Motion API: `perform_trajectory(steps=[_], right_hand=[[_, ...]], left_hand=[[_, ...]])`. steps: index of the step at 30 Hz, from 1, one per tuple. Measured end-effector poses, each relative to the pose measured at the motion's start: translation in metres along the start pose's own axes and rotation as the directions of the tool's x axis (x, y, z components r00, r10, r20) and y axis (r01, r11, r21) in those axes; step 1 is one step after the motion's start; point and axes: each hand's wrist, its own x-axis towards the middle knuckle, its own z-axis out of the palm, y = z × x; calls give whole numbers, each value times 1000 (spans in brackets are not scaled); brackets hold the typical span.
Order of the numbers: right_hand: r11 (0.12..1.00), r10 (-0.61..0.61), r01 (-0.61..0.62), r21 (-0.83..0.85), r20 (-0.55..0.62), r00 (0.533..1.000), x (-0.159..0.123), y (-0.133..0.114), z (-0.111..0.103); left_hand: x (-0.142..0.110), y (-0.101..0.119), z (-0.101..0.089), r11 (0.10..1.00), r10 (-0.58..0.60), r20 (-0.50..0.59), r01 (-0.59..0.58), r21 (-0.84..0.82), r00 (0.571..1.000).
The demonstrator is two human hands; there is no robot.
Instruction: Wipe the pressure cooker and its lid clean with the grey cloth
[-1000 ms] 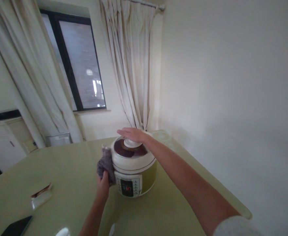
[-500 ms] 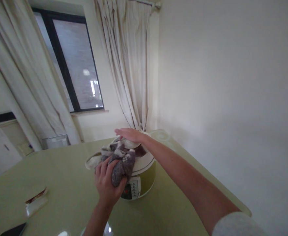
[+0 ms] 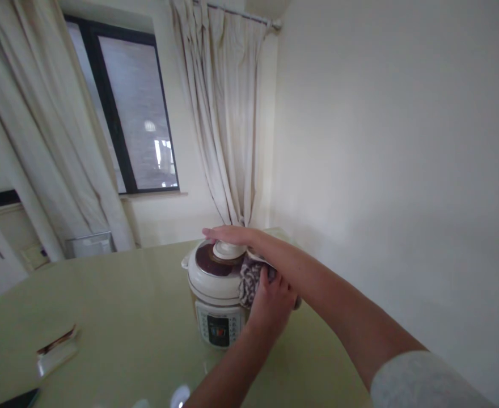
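A white electric pressure cooker [image 3: 209, 290] stands on the table, its control panel [image 3: 219, 330] facing me. My right hand [image 3: 229, 233] lies over the white lid knob [image 3: 227, 250], with its fingers stretched out flat across the top. Below my right forearm, my left hand [image 3: 274, 306] is closed on a bunched grey-and-white patterned cloth [image 3: 249, 281]. The cloth presses against the right side of the lid rim, and part of it is hidden behind the forearm and fingers. A brown area [image 3: 209, 262] of the lid shows around the knob.
A pale green tabletop [image 3: 134, 306] spreads around the cooker. On the left lie a small clear packet [image 3: 58, 351] and a dark phone-like object [image 3: 20, 399]. A white wall [image 3: 381, 170] rises close on the right. A curtain [image 3: 228, 124] and window [image 3: 139, 113] are behind.
My left hand has carried the cloth from the lid's left front round to its right side, uncovering the panel and lid. My right hand stays on top of the knob.
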Motion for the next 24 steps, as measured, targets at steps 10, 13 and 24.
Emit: perform_trajectory(steps=[10, 13, 24], right_hand=[[970, -97, 70, -232, -105, 990, -21, -11, 5], [977, -85, 59, -207, -118, 989, -23, -12, 4], [968, 38, -23, 250, -54, 998, -6, -1, 2]], left_hand=[[-167, -10, 64, 947, 321, -191, -310, 85, 928], [-168, -39, 41, 966, 256, -292, -257, 34, 922], [-67, -150, -57, 757, -397, -27, 310, -575, 918]])
